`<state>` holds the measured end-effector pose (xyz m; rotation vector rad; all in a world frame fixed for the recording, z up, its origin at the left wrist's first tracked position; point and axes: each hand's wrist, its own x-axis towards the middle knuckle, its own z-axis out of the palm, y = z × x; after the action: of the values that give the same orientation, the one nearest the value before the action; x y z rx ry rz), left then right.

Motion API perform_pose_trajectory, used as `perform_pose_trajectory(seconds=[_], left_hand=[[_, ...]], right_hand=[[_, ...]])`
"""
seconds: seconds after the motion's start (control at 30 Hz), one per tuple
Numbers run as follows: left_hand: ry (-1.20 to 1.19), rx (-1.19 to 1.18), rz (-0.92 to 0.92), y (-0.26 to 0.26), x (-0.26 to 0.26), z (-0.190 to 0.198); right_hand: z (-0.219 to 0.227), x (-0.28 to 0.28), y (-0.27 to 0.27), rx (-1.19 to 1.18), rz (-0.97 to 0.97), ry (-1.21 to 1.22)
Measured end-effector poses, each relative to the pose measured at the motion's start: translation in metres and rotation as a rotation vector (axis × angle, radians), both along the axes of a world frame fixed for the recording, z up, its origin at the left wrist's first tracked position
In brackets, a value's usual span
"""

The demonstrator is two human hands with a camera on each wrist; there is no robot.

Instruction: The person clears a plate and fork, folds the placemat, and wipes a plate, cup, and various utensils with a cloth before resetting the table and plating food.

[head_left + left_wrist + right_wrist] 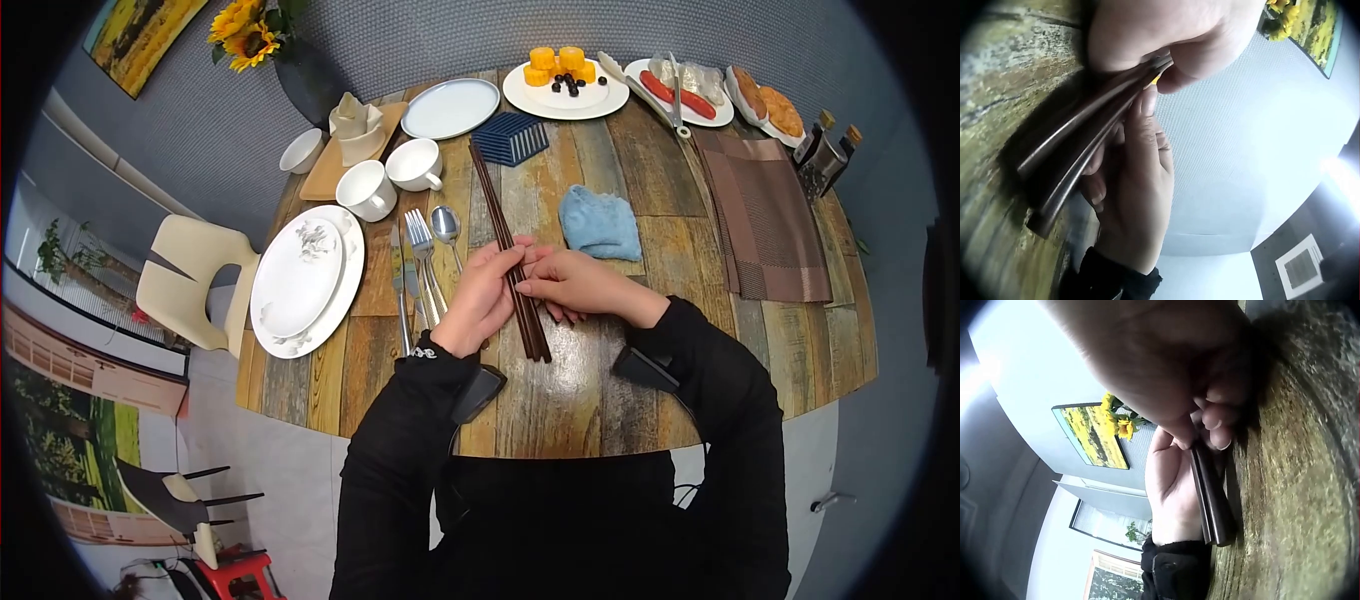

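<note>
Brown wood: saw chopsticks (530, 320) gripped in left hand (483, 297), pinched by right hand (577, 281), above table (575, 410) between spoon (446, 221) and blue cloth (600, 223). Judged liable to splay and roll into spoon from uneven loosening of either grasp.

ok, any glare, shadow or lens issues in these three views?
Head: strong fisheye, black corners, pale sheen on the table beside the lower ends of the chopsticks; left wrist: bright glare at the right edge, wall washed out, dark corners; right wrist: glare at upper left, right hand in deep shade.
</note>
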<state>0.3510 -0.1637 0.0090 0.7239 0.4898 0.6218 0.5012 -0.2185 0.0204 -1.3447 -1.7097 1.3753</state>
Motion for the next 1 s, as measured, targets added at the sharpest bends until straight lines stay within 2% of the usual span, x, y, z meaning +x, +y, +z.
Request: perform_pose_trajectory(seconds=[0.1,0.27,0.33,0.37,0.43,0.47,0.53,0.57,0.63,0.77,0.83,0.97,1.0], left_hand=[[-0.025,-0.027,-0.025,-0.002,0.0,0.001],[-0.005,-0.006,0.046,-0.002,0.002,-0.002],[0.006,-0.033,0.036,-0.005,0.001,0.002],[0.019,-0.06,0.03,-0.007,0.001,0.003],[0.025,-0.043,0.017,-0.009,0.0,0.0],[0.034,-0.023,-0.002,-0.009,0.0,-0.001],[0.037,-0.046,-0.016,-0.014,0.003,-0.002],[0.044,-0.066,-0.034,-0.016,0.004,-0.003],[0.058,-0.061,-0.049,-0.02,0.005,-0.001],[0.049,-0.09,-0.082,-0.026,0.005,-0.002],[0.061,-0.08,-0.091,-0.027,0.005,-0.005],[0.022,-0.079,-0.084,-0.029,0.008,-0.012],[0.007,-0.08,-0.082,-0.029,0.009,-0.013]], right_hand=[[0.003,-0.001,-0.002,0.014,0.001,-0.035],[0.019,0.006,-0.007,-0.065,-0.018,-0.112],[0.02,0.017,-0.007,0.197,-0.085,-0.066],[0.027,0.024,-0.008,0.219,-0.16,-0.1],[0.031,0.04,-0.009,0.434,-0.289,-0.317],[0.032,0.047,-0.008,0.433,-0.284,-0.32],[0.035,0.059,-0.008,0.657,-0.232,-0.563],[0.033,0.061,-0.009,0.658,-0.234,-0.564],[0.026,0.064,-0.011,0.836,-0.156,-0.61],[0.015,0.07,-0.012,0.765,-0.073,-0.749],[0.01,0.074,-0.009,0.641,-0.066,-0.571],[-0.001,0.082,0.005,0.63,-0.061,-0.514],[-0.005,0.085,0.01,0.668,-0.113,-0.488]])
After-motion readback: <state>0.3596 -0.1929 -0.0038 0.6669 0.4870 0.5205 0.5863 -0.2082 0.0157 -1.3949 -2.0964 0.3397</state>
